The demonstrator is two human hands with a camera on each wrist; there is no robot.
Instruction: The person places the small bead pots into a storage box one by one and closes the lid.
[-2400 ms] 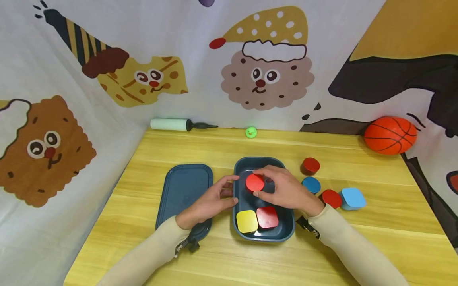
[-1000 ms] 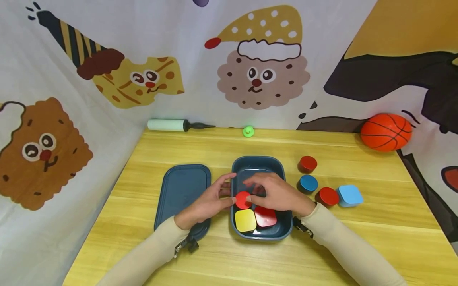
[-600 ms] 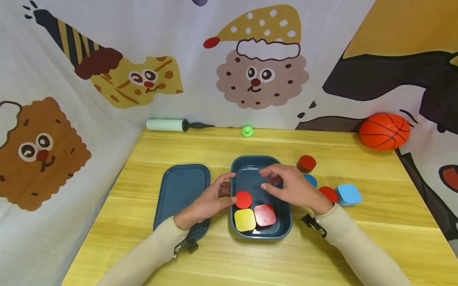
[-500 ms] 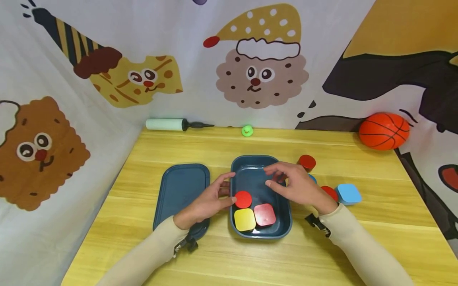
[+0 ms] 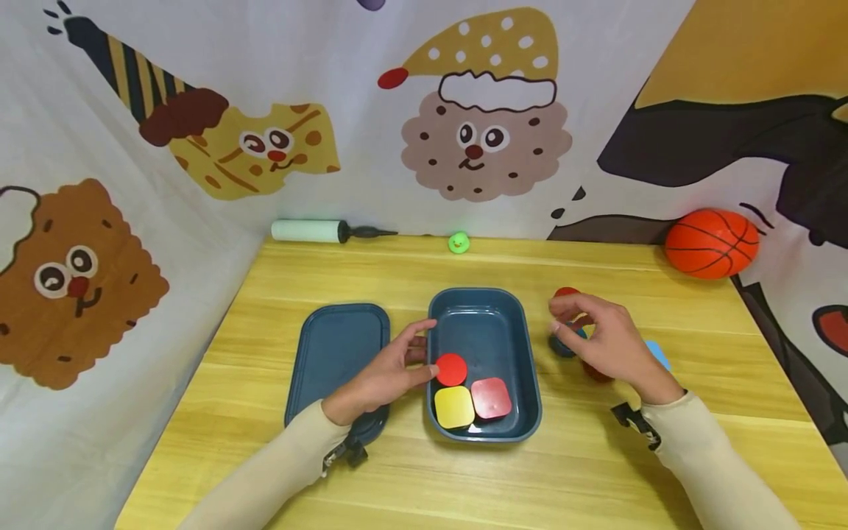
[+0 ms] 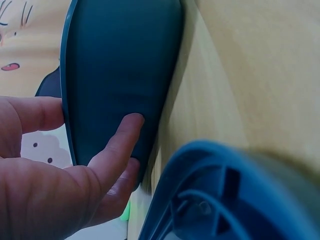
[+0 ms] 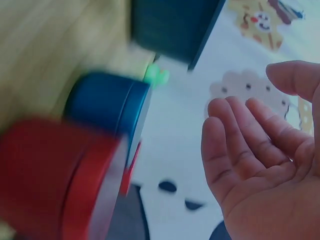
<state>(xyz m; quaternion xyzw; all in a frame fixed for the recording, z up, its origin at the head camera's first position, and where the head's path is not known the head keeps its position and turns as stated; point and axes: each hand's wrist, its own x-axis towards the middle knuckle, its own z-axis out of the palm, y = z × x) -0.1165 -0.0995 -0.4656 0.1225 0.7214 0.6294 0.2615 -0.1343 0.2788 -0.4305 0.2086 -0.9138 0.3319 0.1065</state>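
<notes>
A dark blue box [image 5: 482, 361] lies uncovered on the table, with a red round lidded tin [image 5: 451, 369], a yellow square tin [image 5: 454, 408] and a pinkish-red square tin [image 5: 491, 399] inside. My left hand [image 5: 391, 366] rests fingertips against its left outer side; in the left wrist view the fingers [image 6: 116, 150] touch wall and rim. To the right of the box, my right hand [image 5: 606, 337] hovers over a blue round tin [image 5: 564, 344], partly hiding it. The right wrist view shows that hand's palm holding nothing, apart from the blue tin [image 7: 102, 102].
Near my right hand stand another red tin [image 5: 598, 372], one behind it [image 5: 566, 292], and a light-blue square tin [image 5: 658, 355], all partly covered. The box's lid [image 5: 341, 353] lies left. Behind are a pump [image 5: 308, 231], a green duck [image 5: 458, 242] and a small basketball [image 5: 712, 244].
My right hand set the red round tin down in the box's left side beside the yellow one, let go, and moved right over the blue tin. The left hand stayed at the box.
</notes>
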